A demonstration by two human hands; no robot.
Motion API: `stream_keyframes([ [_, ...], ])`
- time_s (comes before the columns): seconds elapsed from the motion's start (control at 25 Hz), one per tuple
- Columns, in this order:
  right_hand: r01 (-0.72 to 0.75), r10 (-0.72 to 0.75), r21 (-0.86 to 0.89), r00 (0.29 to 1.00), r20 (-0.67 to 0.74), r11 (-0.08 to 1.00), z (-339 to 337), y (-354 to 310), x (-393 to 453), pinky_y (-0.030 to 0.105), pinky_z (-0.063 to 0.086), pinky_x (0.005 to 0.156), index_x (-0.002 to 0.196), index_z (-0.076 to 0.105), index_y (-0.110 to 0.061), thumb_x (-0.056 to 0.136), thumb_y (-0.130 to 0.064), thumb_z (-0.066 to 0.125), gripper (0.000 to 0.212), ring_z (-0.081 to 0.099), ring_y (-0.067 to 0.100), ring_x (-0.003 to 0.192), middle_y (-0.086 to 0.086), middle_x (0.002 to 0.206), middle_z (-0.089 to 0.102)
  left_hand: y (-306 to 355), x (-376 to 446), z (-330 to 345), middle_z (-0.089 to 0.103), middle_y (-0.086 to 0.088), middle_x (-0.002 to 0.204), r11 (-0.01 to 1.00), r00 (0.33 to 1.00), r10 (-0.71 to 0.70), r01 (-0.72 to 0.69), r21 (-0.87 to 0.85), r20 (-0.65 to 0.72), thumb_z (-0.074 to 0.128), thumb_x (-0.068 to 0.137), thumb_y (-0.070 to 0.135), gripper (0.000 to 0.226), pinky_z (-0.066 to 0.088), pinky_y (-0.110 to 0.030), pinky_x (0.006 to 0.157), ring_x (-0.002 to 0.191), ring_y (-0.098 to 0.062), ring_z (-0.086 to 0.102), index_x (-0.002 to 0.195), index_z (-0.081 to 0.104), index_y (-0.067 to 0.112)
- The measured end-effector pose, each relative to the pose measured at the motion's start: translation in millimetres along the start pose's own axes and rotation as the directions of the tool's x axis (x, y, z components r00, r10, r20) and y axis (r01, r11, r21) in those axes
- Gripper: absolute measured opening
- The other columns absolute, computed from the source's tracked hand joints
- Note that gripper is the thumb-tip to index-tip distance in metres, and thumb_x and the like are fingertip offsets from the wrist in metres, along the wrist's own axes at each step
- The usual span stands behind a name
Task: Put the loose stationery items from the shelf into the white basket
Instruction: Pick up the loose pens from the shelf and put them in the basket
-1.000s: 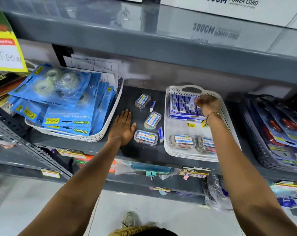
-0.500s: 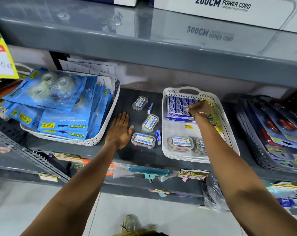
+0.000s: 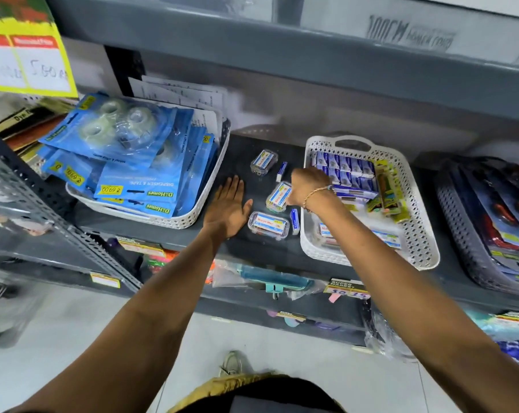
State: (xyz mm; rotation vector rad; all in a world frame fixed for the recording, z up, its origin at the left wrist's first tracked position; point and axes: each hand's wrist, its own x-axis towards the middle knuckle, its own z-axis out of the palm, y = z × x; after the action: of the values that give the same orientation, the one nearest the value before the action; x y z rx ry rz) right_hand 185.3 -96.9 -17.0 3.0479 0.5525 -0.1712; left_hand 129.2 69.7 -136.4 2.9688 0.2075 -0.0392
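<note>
Right hand reaching from the white perforated plastic basket to the middle clear plastic case with a blue-and-white label on the dark grey shelf; its fingers are hidden, grip undeterminable. Left hand lies flat, fingers spread, holding nothing. Step in hand: picking up this case, probably. Next: closing on it and carrying it rightward over the basket rim.
</note>
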Motion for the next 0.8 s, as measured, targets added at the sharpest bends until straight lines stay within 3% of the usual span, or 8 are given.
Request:
stream_keyframes([
  [0.12, 0.038, -0.044, -0.183, 0.999, -0.029, 0.982, 23, -14, -9, 0.034, 0.038, 0.097, 0.116, 0.060, -0.012, 0.084, -0.019, 0.060, 0.033, 0.054, 0.027, 0.115, 0.010, 0.120, 0.061, 1, -2, -3, 0.001, -0.009, 0.162, 1.000, 1.000, 0.003, -0.003, -0.008, 0.005, 0.016, 0.100, 0.043, 0.063, -0.002, -0.033, 0.120, 0.149, -0.021, -0.001, 0.151, 0.004, 0.007],
  [0.28, 0.065, -0.060, -0.304, 0.998, 0.026, 0.951, 36, -20, -17, 0.030, 0.033, 0.097, 0.110, 0.065, -0.019, 0.074, -0.027, 0.071, 0.038, 0.051, 0.022, 0.114, 0.005, 0.120, 0.060, 0, -4, -2, 0.000, -0.009, 0.162, 1.000, 1.000, 0.000, 0.000, -0.010, 0.018, 0.015, 0.101, 0.042, 0.062, -0.001, -0.035, 0.121, 0.149, -0.021, -0.003, 0.151, 0.004, 0.007],
  [0.48, -0.008, -0.006, -0.218, 0.998, -0.065, 0.976, 36, -25, -19, 0.037, 0.032, 0.097, 0.109, 0.065, -0.016, 0.078, -0.024, 0.064, 0.032, 0.050, 0.027, 0.115, 0.007, 0.118, 0.063, 1, -3, -2, 0.001, -0.010, 0.162, 1.000, 1.000, 0.001, -0.001, 0.001, 0.019, 0.015, 0.101, 0.041, 0.062, 0.000, -0.035, 0.121, 0.149, -0.022, -0.002, 0.151, 0.004, 0.006],
  [0.56, -0.038, 0.033, -0.055, 0.996, -0.082, 0.998, 31, -18, -20, 0.036, 0.039, 0.093, 0.102, 0.066, -0.012, 0.076, -0.026, 0.068, 0.030, 0.058, 0.029, 0.108, 0.011, 0.111, 0.068, 0, -4, -2, 0.000, -0.009, 0.162, 1.000, 1.000, 0.003, -0.003, -0.001, 0.019, 0.015, 0.101, 0.042, 0.063, 0.000, -0.036, 0.122, 0.149, -0.022, -0.002, 0.151, 0.004, 0.006],
  [0.64, -0.075, 0.095, 0.258, 0.993, -0.065, 0.963, 19, -4, -18, 0.033, 0.047, 0.086, 0.093, 0.069, -0.007, 0.077, -0.030, 0.067, 0.028, 0.063, 0.027, 0.095, 0.014, 0.103, 0.071, 0, -3, -2, 0.000, -0.009, 0.162, 1.000, 1.000, 0.001, -0.001, -0.007, 0.021, 0.016, 0.100, 0.042, 0.063, -0.001, -0.035, 0.121, 0.149, -0.022, -0.002, 0.151, 0.003, 0.007],
  [0.72, -0.099, 0.136, 0.625, 0.991, -0.011, 0.775, 7, 16, -16, 0.026, 0.049, 0.078, 0.088, 0.073, -0.005, 0.080, -0.029, 0.068, 0.026, 0.063, 0.020, 0.079, 0.010, 0.090, 0.074, -1, -3, -1, -0.001, -0.009, 0.162, 1.000, 1.000, 0.001, -0.001, -0.011, 0.022, 0.016, 0.101, 0.041, 0.063, -0.002, -0.035, 0.121, 0.149, -0.021, -0.003, 0.151, 0.002, 0.007],
  [0.8, -0.136, 0.189, 0.860, 0.981, 0.047, 0.492, 0, 36, -21, 0.013, 0.046, 0.063, 0.094, 0.072, -0.001, 0.081, -0.022, 0.070, 0.025, 0.056, 0.010, 0.062, 0.003, 0.071, 0.068, -2, -2, 1, -0.001, -0.010, 0.162, 1.000, 1.000, 0.008, -0.008, -0.019, 0.017, 0.017, 0.101, 0.041, 0.063, -0.002, -0.035, 0.121, 0.149, -0.022, -0.003, 0.151, 0.003, 0.006],
])
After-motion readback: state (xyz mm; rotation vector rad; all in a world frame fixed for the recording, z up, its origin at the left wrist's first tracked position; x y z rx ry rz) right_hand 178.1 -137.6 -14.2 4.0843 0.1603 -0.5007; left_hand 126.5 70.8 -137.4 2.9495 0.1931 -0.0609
